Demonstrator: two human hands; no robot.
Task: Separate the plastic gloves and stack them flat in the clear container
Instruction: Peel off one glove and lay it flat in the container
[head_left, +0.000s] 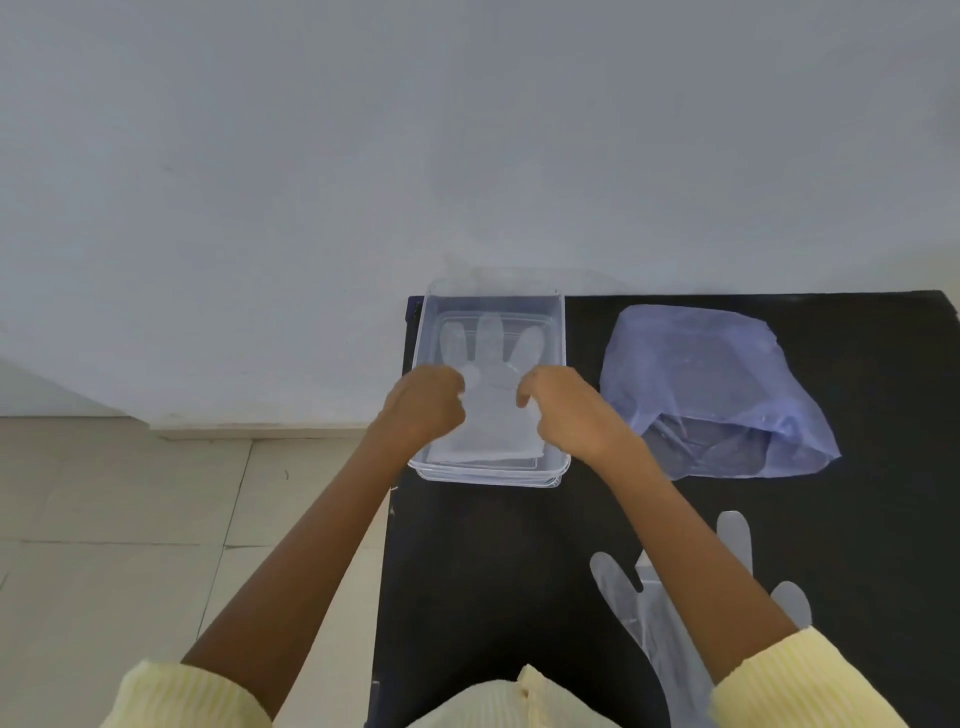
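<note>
A clear container (560, 332) stands at the far left corner of the black table. Inside it a thin plastic glove (491, 374) lies spread, fingers pointing away from me. My left hand (423, 402) pinches the glove's left edge and my right hand (563, 408) pinches its right edge, both over the container. More plastic gloves (631, 618) lie flat on the table near me at the right, partly hidden under my right forearm.
A crumpled blue plastic bag (711, 384) lies on the black table (498, 571) to the right of the container. The table's left edge borders a tiled floor (130, 519). A pale wall fills the background.
</note>
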